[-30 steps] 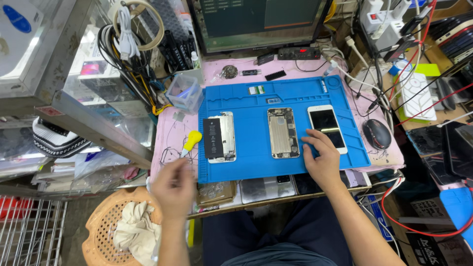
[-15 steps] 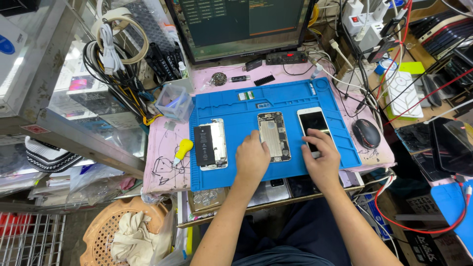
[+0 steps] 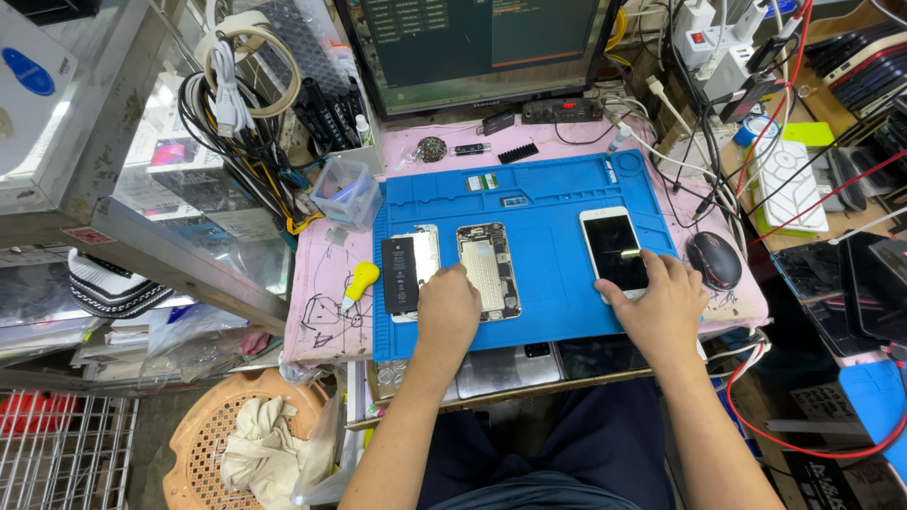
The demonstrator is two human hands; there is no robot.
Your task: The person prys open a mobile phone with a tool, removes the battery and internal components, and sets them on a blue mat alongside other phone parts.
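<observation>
A blue work mat (image 3: 553, 189) covers a pink-topped bench. On it lie an opened phone body with a black battery (image 3: 408, 272), a bare metal phone housing (image 3: 488, 269) and a white phone with a dark screen (image 3: 612, 251). My left hand (image 3: 446, 307) rests with curled fingers at the near left edge of the metal housing, between it and the opened body. My right hand (image 3: 661, 300) lies on the near end of the white phone, fingers spread over its lower corner.
A yellow-handled tool (image 3: 359, 280) lies left of the mat. A small clear parts box (image 3: 345, 192) and tangled cables (image 3: 236, 113) sit at the back left. A monitor (image 3: 477, 47) stands behind; a black mouse (image 3: 714, 259) lies right. A woven basket (image 3: 236, 444) sits below left.
My left hand came up from below the bench edge onto the mat beside the metal housing. My right hand stayed at the white phone's near end. The view shifted slightly.
</observation>
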